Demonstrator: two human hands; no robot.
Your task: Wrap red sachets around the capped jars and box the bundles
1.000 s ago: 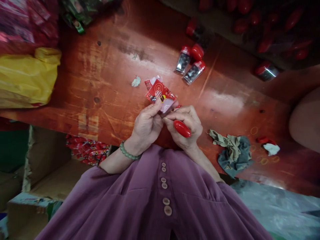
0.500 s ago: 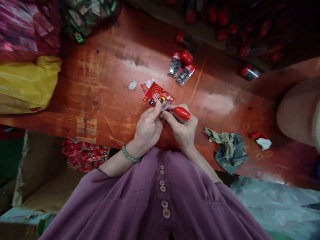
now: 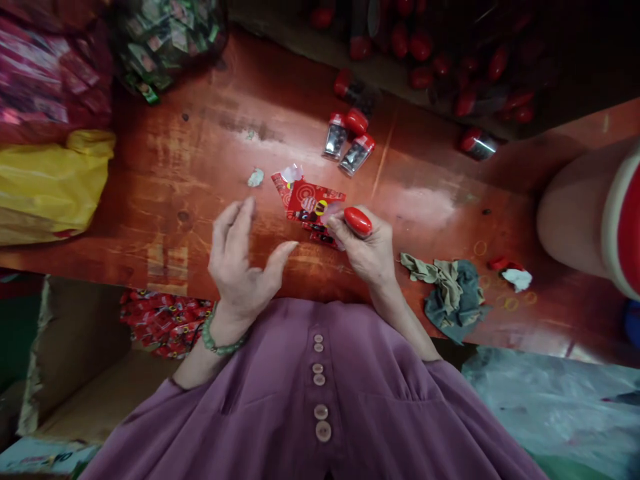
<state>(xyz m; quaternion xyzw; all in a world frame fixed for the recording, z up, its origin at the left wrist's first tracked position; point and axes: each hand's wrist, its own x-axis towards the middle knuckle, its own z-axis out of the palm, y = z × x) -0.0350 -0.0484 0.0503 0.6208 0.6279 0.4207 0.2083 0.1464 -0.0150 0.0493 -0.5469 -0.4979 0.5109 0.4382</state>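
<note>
the red sachets [image 3: 311, 203] are being held by the right hand [image 3: 367, 248], pinched at their near right corner between thumb and fingers [image 3: 336, 230], fanned out just above the tabletop [image 3: 200, 167]. a red cap [image 3: 358, 221] is being kept tucked in the same hand, against the knuckles, so the fingers are being clamped together on both sachets and cap. the left hand [image 3: 240, 260] is being held flat and empty over the near edge of the tabletop, fingers spread apart, thumb out toward the sachets but not touching them. a green bead bracelet [image 3: 219, 342] is being worn on the left wrist.

a small pale scrap [image 3: 255, 177] is lying just left of the sachets. three small vials with red caps [image 3: 347, 140] are lying together on the far side of the sachets, apart from them. another vial [image 3: 477, 143] is lying further right near the far edge. a crumpled grey-brown cloth [image 3: 450, 293] is lying right of the right hand, with a small red and white scrap [image 3: 515, 275] and faint rubber bands beyond it. a yellow bag [image 3: 50, 187] is sitting at the left end of the tabletop, a bag of green-wrapped packets [image 3: 160, 47] at the far left. a heap of red sachets in a box [image 3: 165, 320] is seen below the tabletop, near left. red-capped vials piled in a dark tray [image 3: 450, 60] are seen at the far right.
</note>
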